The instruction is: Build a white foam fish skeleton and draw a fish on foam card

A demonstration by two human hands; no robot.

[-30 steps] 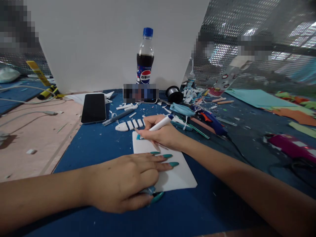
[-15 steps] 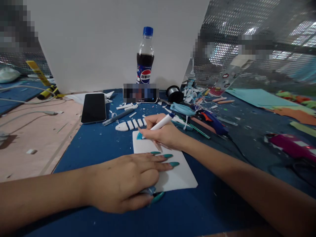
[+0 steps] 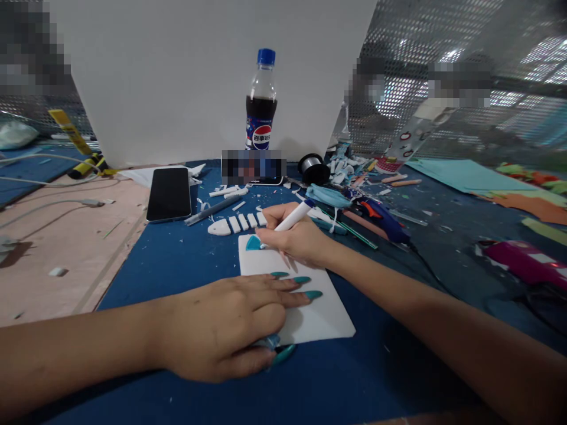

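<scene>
A white marker pen (image 3: 294,216) with a dark blue end is gripped in my right hand (image 3: 297,239), leaning up to the right. Its tip is at the upper part of a white sheet (image 3: 316,321), beside a small bright blue patch (image 3: 254,242). My left hand (image 3: 239,313) lies flat across the sheet, its fingers stretched out and its green nails pointing right. A small pale blue thing (image 3: 268,341) shows between its thumb and forefinger; I cannot tell what it is. Just beyond the sheet lies a white segmented shape (image 3: 239,222), partly behind my right hand.
A cola bottle (image 3: 261,112) stands at the back behind a propped phone (image 3: 270,179). Another phone (image 3: 169,195) lies to the left. A wire spool (image 3: 313,169), scraps and a blue glue gun (image 3: 383,218) are right of centre. A magenta tool (image 3: 527,260) sits farther right.
My right hand and the marker have shifted slightly right, so more of the blue patch shows. My left hand stays in place on the sheet.
</scene>
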